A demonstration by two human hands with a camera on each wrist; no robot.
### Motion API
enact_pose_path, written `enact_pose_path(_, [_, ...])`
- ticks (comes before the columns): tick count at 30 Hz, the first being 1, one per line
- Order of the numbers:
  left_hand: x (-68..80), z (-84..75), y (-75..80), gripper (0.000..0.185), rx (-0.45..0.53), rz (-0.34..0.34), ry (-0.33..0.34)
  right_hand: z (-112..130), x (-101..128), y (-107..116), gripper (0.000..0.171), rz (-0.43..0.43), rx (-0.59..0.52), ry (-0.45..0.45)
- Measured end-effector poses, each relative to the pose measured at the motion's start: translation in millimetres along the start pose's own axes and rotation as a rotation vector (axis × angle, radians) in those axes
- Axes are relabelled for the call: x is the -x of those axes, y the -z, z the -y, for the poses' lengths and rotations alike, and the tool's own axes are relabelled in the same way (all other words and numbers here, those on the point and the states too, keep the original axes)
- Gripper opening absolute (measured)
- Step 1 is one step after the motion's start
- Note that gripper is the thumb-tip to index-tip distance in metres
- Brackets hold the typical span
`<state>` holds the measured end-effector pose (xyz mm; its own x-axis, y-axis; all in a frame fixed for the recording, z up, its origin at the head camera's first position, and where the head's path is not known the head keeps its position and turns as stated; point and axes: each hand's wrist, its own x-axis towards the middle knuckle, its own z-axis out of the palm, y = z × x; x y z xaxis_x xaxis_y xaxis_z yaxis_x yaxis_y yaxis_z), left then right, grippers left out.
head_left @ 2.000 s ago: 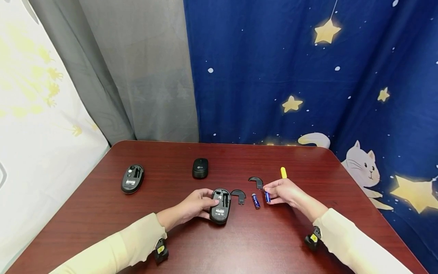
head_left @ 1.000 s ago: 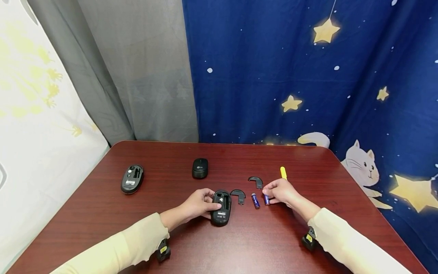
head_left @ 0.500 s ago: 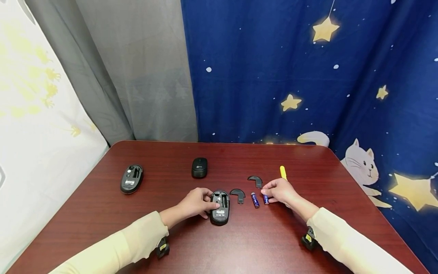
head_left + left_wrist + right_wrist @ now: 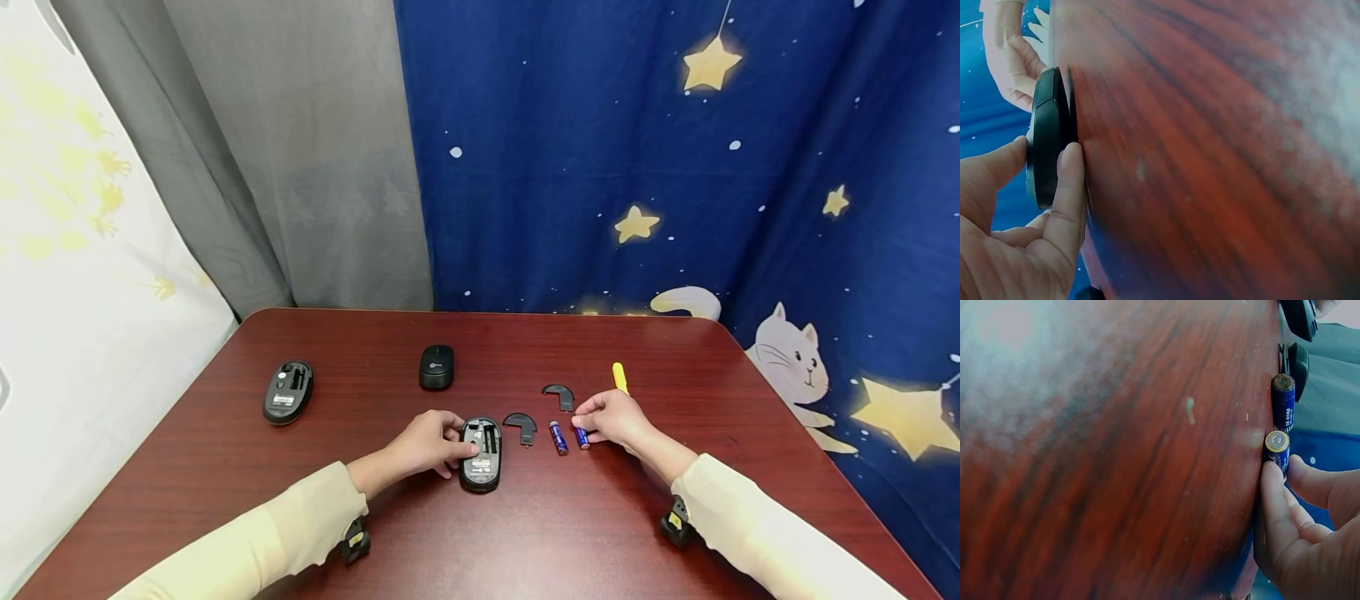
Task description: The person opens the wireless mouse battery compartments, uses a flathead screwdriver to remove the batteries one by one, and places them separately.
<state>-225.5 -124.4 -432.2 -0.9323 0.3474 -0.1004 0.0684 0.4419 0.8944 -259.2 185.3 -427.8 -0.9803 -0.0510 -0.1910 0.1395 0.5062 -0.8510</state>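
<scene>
Two spare mice (image 4: 288, 392) (image 4: 437, 367) lie far back on the counter (image 4: 225, 467). Left hand (image 4: 423, 443) fingers grip the upturned mouse (image 4: 481, 454); right hand (image 4: 615, 418) fingers pinch a battery (image 4: 582, 437), a second battery (image 4: 558, 437) just beside.

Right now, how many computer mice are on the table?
3. One mouse lies upside down at far left, one mouse sits upright mid-table, and the left hand grips the upturned mouse. None looks hidden.

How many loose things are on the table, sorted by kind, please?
Computer mice: 3 – one under the left hand at, one upside down at, one upright at.
Black battery covers: 2 –.
Blue batteries: 2 – one loose, one pinched by the right hand at.
Yellow object, kind unclear: 1 –.
Total: 8
</scene>
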Motion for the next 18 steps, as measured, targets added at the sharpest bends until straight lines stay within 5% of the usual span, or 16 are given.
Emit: enact_pose_path(18, [1.4, 0.1, 3.6, 0.039, 0.001, -0.010, 0.001, 1.1, 0.9, 2.0, 0.015, 0.019, -0.026, -0.007])
